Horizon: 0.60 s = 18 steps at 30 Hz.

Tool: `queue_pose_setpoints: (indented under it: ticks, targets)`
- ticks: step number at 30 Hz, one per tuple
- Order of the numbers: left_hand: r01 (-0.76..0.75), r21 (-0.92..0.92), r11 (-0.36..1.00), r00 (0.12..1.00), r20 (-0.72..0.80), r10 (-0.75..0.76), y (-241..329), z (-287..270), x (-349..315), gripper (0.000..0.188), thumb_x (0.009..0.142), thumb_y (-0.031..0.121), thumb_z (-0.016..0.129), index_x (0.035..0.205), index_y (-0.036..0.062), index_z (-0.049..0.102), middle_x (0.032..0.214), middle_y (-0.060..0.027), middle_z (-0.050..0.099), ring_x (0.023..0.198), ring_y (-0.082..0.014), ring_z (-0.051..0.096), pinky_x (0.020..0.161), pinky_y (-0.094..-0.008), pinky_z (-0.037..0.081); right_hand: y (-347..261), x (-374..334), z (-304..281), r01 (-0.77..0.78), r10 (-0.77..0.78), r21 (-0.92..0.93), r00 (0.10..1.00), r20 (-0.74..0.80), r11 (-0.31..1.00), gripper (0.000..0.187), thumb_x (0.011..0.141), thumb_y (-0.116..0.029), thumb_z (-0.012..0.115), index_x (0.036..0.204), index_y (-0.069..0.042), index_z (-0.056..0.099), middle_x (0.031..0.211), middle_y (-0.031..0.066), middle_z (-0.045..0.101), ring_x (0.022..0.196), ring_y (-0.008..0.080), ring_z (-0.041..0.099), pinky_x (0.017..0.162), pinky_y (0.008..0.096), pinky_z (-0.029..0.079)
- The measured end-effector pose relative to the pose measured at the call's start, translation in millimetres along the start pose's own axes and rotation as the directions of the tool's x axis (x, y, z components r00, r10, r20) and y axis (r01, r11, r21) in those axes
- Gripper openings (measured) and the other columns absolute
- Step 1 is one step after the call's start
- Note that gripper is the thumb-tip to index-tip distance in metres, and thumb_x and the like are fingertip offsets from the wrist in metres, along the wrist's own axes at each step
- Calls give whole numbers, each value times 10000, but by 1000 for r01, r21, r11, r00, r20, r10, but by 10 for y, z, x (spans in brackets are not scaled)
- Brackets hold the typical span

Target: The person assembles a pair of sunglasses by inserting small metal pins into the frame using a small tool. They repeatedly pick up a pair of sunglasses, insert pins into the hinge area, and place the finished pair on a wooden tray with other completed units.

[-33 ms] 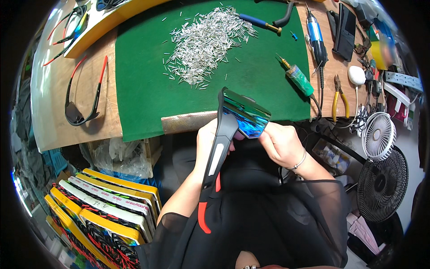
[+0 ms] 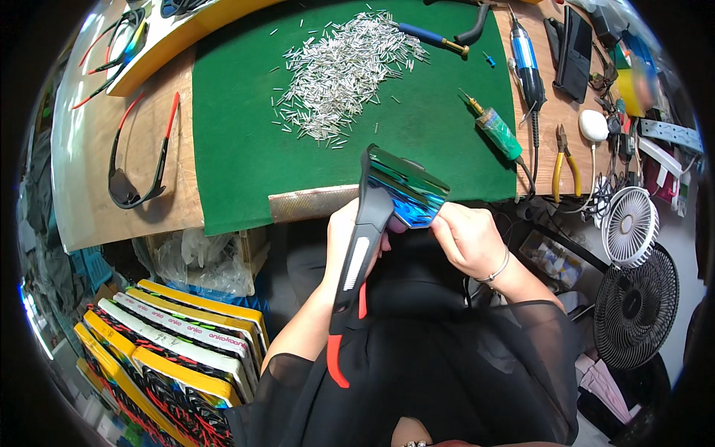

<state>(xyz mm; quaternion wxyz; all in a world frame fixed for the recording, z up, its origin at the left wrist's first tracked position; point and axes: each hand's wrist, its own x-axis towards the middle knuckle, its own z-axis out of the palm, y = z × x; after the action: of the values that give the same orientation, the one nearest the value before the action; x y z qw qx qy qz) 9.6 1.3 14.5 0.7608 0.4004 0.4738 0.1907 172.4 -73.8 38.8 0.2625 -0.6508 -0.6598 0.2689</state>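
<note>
A pair of sunglasses [image 2: 408,190] with blue-green mirrored lenses and a black frame is held between my hands, just off the front edge of the bench. Its black temple with a red tip runs down toward my lap. My left hand [image 2: 342,235] is closed round the temple side of the frame; the temple hides most of its fingers. At the other end, my right hand [image 2: 469,240] pinches the lens edge between thumb and curled fingers. Beyond the sunglasses, a green mat [image 2: 238,149] bears a heap of small silvery metal pins [image 2: 335,82].
To the right lie a green-handled electric screwdriver [image 2: 497,132], a blue one [image 2: 525,63] and yellow-handled pliers [image 2: 564,164]. Other sunglasses [image 2: 134,190] rest on the left. Yellow-edged trays of frames [image 2: 186,372] stand below left; fans [image 2: 629,223] stand at right.
</note>
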Motion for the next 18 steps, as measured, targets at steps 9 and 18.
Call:
queue_pose_setpoints:
  ticks: [9, 18]
  targets:
    - [-9, -6, 1000, 1000, -7, 9, 5, 8, 5, 149, 881, 149, 511, 804, 32, 561, 643, -40, 599, 428, -35, 440, 376, -158, 315, 58, -45, 17, 20, -20, -17, 999, 41, 1000, 250, 717, -92, 662, 898, -21, 504, 775, 122, 527, 609, 273, 562, 526, 328, 460]
    - [3, 1, 1000, 1000, 4, -3, -8, -9, 11, 142, 876, 138, 515, 816, 19, 562, 644, -46, 603, 429, -35, 438, 380, -157, 316, 38, -35, 59, -19, 20, 64, 1000, -15, 998, 229, 763, -145, 644, 914, -17, 529, 685, 105, 560, 579, 266, 581, 520, 336, 469]
